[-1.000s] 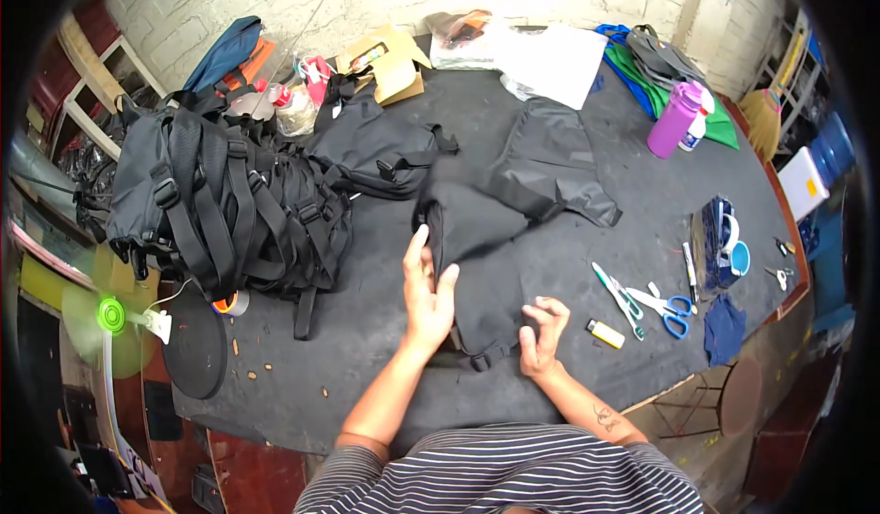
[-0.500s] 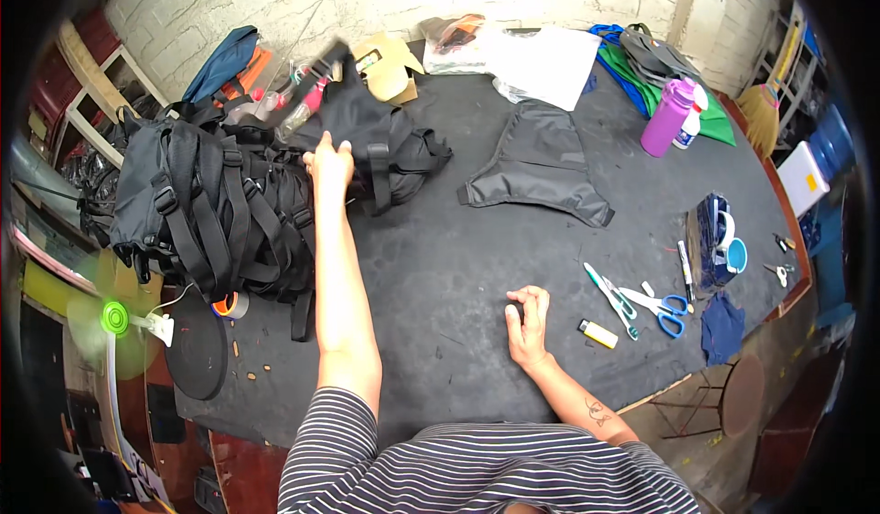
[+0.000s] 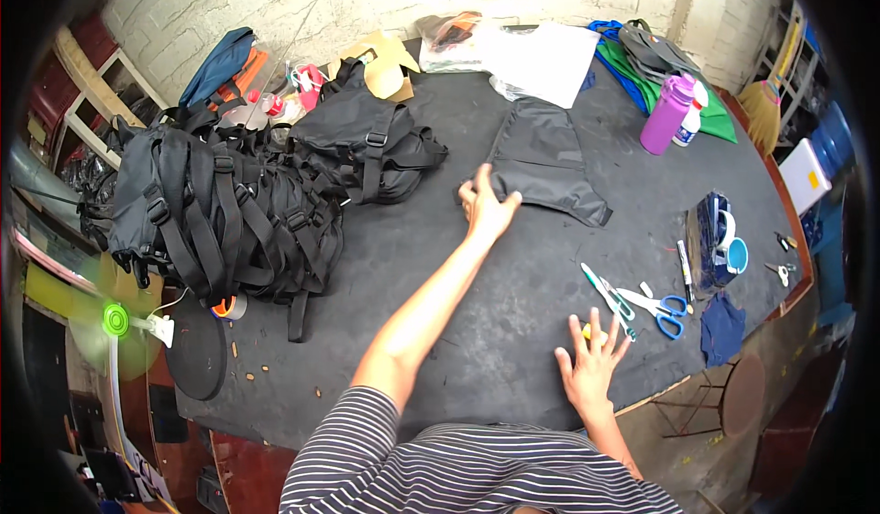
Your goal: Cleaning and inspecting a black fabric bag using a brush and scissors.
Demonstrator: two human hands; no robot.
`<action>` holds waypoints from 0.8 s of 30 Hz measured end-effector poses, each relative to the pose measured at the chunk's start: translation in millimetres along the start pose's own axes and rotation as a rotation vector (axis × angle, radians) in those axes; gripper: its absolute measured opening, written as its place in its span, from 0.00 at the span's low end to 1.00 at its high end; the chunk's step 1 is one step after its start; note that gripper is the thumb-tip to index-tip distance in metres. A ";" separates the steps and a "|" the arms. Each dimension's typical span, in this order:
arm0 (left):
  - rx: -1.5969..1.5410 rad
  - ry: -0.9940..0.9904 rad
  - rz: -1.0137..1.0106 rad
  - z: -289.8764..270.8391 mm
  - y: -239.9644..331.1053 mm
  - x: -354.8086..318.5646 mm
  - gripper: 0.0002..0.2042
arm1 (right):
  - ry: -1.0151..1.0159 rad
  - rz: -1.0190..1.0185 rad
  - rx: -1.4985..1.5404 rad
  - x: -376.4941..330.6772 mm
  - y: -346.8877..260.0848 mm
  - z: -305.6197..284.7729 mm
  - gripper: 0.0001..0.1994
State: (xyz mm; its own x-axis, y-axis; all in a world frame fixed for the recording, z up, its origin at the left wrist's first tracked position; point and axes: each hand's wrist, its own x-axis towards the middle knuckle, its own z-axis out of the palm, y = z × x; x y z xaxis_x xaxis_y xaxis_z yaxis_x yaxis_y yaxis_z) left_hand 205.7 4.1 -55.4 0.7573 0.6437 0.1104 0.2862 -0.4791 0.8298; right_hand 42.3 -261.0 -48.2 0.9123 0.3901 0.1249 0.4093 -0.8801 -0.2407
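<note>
Black, flat fabric panel with flared lower corners (image 3: 541,147) lies at twelve o'clock on the dark table (image 3: 495,358) in my remote view. My left hand (image 3: 489,213) is at its seven-o'clock corner; I can't tell whether it pinches the cloth. My right hand (image 3: 589,378), at five o'clock, is spread wide. Black strapped bags (image 3: 229,212) sit heaped at ten o'clock; I judge work on the panel barely begun.

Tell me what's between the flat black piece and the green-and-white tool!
Only bare black tabletop lies between the flat black piece and the green-and-white tool; the head view shows it.
</note>
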 end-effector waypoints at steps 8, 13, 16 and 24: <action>-0.557 0.352 -0.590 55.7 15.5 38.1 0.46 | -0.053 0.102 -0.069 1.1 13.4 19.8 0.31; 0.308 0.236 -0.296 58.9 2.3 43.3 0.47 | -0.014 0.093 -0.079 0.5 12.4 20.8 0.31; 0.103 -0.011 -0.366 34.9 -4.3 55.5 0.36 | -0.053 0.108 -0.064 -1.1 16.4 21.2 0.31; -0.653 -0.045 0.359 -52.2 76.3 6.0 0.22 | -0.050 0.111 -0.060 -4.4 21.0 21.4 0.30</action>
State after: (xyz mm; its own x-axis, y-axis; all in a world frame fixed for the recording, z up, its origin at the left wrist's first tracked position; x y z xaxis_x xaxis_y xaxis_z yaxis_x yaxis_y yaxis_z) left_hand 201.4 2.6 37.0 0.7662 0.4823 0.4247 -0.3791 -0.1944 0.9047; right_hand 47.3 -275.4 -74.4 0.9523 0.3008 0.0524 0.3052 -0.9327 -0.1921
